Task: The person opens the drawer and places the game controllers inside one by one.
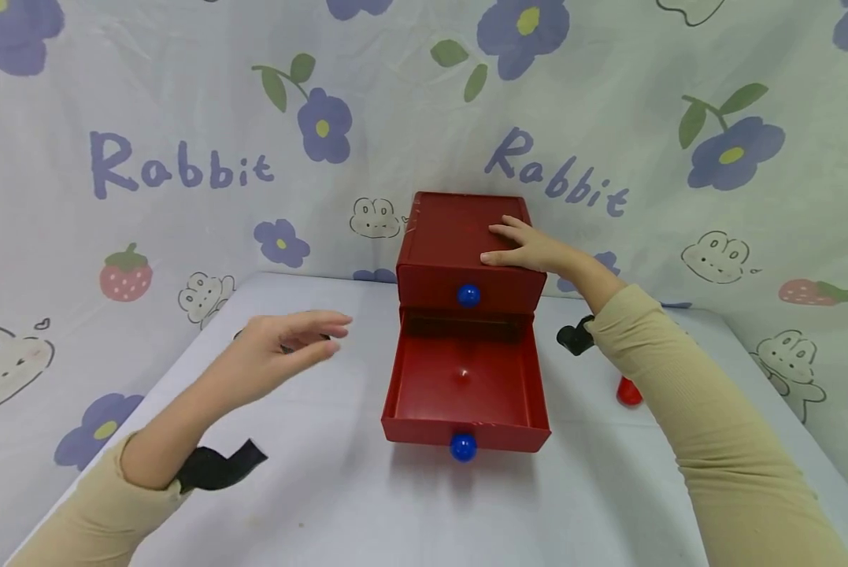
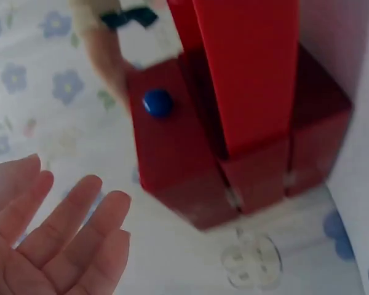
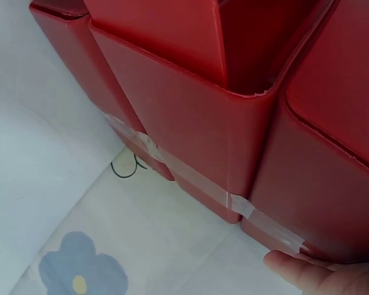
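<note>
A red drawer cabinet point(image 1: 459, 232) stands near the back of the table. Its top drawer, with a blue knob point(image 1: 469, 295), is closed. The drawer beneath point(image 1: 424, 394) is pulled far out, with another blue knob point(image 1: 464, 447) on its front; only a small bright spot shows on its floor. My right hand point(image 1: 526, 246) rests on the cabinet's top near the right edge, fingers spread. In the right wrist view, fingers point(image 3: 307, 273) touch the cabinet's edge. My left hand point(image 1: 282, 350) hovers left of the drawer, touching nothing, its fingers point(image 2: 67, 227) loosely extended.
Right of the cabinet lies a red object point(image 1: 629, 391), partly hidden by my right sleeve. Dark bits show behind my left hand, too covered to tell. Black straps point(image 1: 218, 466) hang from both wrists. A patterned cloth point(image 1: 204, 94) hangs close behind the cabinet.
</note>
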Demonstrator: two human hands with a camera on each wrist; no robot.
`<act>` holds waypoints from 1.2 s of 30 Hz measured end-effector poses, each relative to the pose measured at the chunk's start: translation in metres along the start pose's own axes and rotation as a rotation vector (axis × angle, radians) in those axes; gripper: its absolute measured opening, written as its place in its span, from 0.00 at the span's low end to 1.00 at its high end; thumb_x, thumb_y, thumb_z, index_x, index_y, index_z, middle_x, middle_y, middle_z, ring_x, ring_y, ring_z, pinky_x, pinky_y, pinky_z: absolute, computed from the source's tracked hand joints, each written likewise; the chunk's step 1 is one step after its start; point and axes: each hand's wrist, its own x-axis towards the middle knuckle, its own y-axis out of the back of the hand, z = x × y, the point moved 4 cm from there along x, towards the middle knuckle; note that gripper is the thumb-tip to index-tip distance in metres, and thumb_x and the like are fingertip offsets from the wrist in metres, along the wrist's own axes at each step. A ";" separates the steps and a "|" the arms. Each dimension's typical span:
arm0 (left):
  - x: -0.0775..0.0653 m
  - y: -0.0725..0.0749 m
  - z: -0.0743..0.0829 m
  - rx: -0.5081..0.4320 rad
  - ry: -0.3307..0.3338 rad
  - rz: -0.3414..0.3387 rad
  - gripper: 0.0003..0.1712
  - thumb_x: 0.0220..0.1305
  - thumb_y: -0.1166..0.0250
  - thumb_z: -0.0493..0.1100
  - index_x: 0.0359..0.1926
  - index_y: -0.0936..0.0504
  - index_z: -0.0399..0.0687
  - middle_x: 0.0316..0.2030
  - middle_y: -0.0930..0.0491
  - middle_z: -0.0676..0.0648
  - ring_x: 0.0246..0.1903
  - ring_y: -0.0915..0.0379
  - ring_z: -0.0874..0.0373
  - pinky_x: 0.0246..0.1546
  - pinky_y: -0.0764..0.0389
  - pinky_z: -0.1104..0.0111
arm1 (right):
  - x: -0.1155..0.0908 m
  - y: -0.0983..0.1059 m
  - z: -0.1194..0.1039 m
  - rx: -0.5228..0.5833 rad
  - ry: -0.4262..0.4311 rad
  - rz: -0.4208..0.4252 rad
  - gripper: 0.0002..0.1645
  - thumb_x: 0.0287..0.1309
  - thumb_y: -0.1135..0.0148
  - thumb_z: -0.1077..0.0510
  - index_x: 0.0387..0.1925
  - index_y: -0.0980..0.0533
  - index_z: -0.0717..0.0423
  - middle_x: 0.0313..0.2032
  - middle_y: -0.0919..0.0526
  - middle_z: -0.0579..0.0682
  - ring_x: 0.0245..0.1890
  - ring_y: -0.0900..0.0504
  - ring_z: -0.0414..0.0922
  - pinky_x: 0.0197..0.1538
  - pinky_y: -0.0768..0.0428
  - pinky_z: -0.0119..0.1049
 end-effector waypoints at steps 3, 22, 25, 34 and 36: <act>0.007 0.012 -0.019 0.113 0.029 0.028 0.16 0.61 0.39 0.40 0.51 0.21 0.48 0.39 0.17 0.49 0.35 0.21 0.59 0.37 0.21 0.67 | 0.000 0.000 0.000 -0.001 0.003 0.000 0.47 0.56 0.46 0.40 0.71 0.54 0.49 0.72 0.66 0.50 0.70 0.65 0.56 0.65 0.54 0.61; 0.024 0.017 -0.177 0.252 0.400 -0.207 0.38 0.59 0.40 0.55 0.64 0.40 0.40 0.57 0.34 0.30 0.55 0.38 0.31 0.49 0.33 0.43 | 0.001 -0.001 0.000 -0.016 0.009 0.003 0.47 0.56 0.46 0.40 0.71 0.53 0.49 0.72 0.66 0.50 0.70 0.65 0.56 0.65 0.55 0.61; 0.021 0.011 -0.196 0.235 0.388 -0.215 0.42 0.58 0.39 0.54 0.65 0.44 0.36 0.58 0.36 0.26 0.55 0.39 0.30 0.50 0.35 0.42 | 0.001 -0.001 0.000 -0.015 0.006 0.002 0.47 0.56 0.46 0.40 0.71 0.53 0.49 0.72 0.66 0.50 0.70 0.64 0.57 0.64 0.54 0.62; 0.010 -0.004 -0.232 0.218 0.401 -0.250 0.48 0.55 0.36 0.55 0.66 0.48 0.32 0.59 0.41 0.23 0.58 0.47 0.26 0.54 0.42 0.38 | 0.001 -0.001 0.001 -0.004 -0.005 0.007 0.47 0.55 0.46 0.40 0.71 0.53 0.48 0.72 0.66 0.49 0.70 0.65 0.56 0.65 0.53 0.61; 0.009 -0.007 -0.236 0.233 0.385 -0.237 0.47 0.55 0.36 0.53 0.65 0.46 0.31 0.58 0.40 0.23 0.57 0.45 0.27 0.54 0.41 0.39 | 0.001 0.000 0.001 -0.005 -0.004 0.005 0.47 0.56 0.46 0.40 0.71 0.54 0.49 0.72 0.66 0.50 0.70 0.65 0.56 0.65 0.54 0.61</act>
